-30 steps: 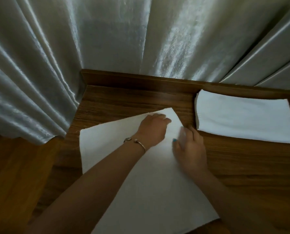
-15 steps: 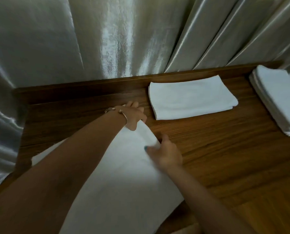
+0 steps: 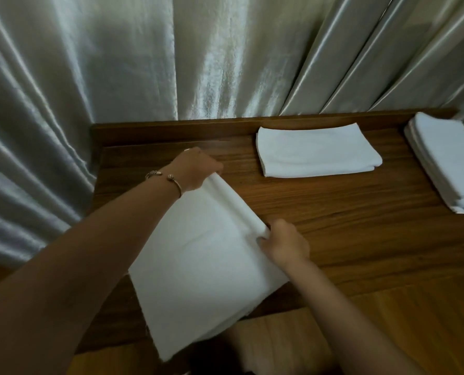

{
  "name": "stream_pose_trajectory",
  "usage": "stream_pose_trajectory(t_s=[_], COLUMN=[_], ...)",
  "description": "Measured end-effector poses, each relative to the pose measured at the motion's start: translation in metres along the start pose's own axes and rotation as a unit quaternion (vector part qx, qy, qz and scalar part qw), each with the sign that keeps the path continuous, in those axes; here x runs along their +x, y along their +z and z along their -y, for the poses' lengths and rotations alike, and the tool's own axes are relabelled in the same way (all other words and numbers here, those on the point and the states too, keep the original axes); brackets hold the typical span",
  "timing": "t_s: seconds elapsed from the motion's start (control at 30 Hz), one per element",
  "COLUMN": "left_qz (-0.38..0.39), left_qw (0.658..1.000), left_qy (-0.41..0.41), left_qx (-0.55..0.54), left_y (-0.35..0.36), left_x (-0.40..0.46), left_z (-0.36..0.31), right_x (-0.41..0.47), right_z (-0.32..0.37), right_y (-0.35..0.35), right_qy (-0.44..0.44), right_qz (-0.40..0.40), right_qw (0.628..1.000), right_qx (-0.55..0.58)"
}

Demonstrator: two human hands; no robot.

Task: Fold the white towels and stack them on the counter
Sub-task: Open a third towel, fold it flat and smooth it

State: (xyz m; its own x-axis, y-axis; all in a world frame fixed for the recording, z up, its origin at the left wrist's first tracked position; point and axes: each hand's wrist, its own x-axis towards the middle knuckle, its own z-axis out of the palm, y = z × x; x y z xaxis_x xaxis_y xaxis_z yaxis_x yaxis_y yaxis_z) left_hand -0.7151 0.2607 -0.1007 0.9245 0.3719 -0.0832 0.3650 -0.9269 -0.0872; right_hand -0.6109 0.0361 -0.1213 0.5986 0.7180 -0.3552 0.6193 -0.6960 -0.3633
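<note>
A white towel [image 3: 198, 266] lies spread on the dark wooden counter [image 3: 347, 226], its near end hanging over the front edge. My left hand [image 3: 195, 169], with a bracelet at the wrist, pinches the towel's far right corner. My right hand [image 3: 283, 243] grips the same right edge nearer to me. Between the two hands the edge is lifted and curled off the wood. A folded white towel [image 3: 317, 150] rests at the back of the counter. A stack of folded white towels [image 3: 447, 163] sits at the right, partly cut off by the frame.
Shiny grey curtains [image 3: 198, 58] hang behind and to the left of the counter. A raised wooden lip [image 3: 171, 127] runs along the counter's back edge. Lighter wooden floor [image 3: 387, 320] shows below the counter's front edge.
The view swung and the stack at the right came into sight. Both hands went from pressing flat on the towel to gripping its right edge, which now lifts off the counter.
</note>
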Motion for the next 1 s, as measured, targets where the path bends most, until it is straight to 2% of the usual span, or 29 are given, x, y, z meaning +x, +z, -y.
stream_pose_trajectory(t_s=[0.1, 0.23, 0.3, 0.4, 0.47, 0.57, 0.67, 0.8, 1.0], left_qz=[0.009, -0.009, -0.018, -0.094, -0.11, -0.092, -0.036, -0.005, 0.085], left_qw=[0.999, 1.0, 1.0, 0.986, 0.984, 0.994, 0.997, 0.989, 0.97], left_qy=[-0.025, -0.012, 0.011, 0.09, 0.087, 0.046, 0.027, 0.056, 0.009], left_qx=[-0.028, -0.028, 0.003, 0.103, 0.108, 0.023, -0.068, -0.139, -0.229], left_y=[-0.018, -0.033, -0.038, -0.038, -0.034, -0.028, -0.015, 0.019, 0.088], left_x=[-0.021, -0.043, -0.059, -0.084, -0.101, -0.124, -0.138, -0.156, -0.175], left_z=[0.018, 0.053, 0.066, 0.084, 0.094, 0.108, 0.123, 0.141, 0.162], right_x=[-0.021, -0.048, -0.064, -0.089, -0.108, -0.131, -0.148, -0.159, -0.161], right_z=[0.018, 0.044, 0.058, 0.08, 0.097, 0.121, 0.141, 0.156, 0.158], right_y=[-0.005, -0.002, 0.004, 0.022, 0.036, 0.059, 0.079, 0.108, 0.144], right_qy=[-0.01, 0.005, 0.016, 0.014, 0.01, -0.01, -0.035, -0.044, -0.026], right_qz=[-0.028, -0.026, -0.017, -0.024, -0.04, -0.049, -0.056, -0.054, -0.016], right_qw=[0.999, 0.998, 0.998, 0.995, 0.991, 0.99, 0.99, 0.995, 0.999], right_qx=[0.037, 0.052, 0.057, 0.099, 0.127, 0.134, 0.122, 0.065, 0.035])
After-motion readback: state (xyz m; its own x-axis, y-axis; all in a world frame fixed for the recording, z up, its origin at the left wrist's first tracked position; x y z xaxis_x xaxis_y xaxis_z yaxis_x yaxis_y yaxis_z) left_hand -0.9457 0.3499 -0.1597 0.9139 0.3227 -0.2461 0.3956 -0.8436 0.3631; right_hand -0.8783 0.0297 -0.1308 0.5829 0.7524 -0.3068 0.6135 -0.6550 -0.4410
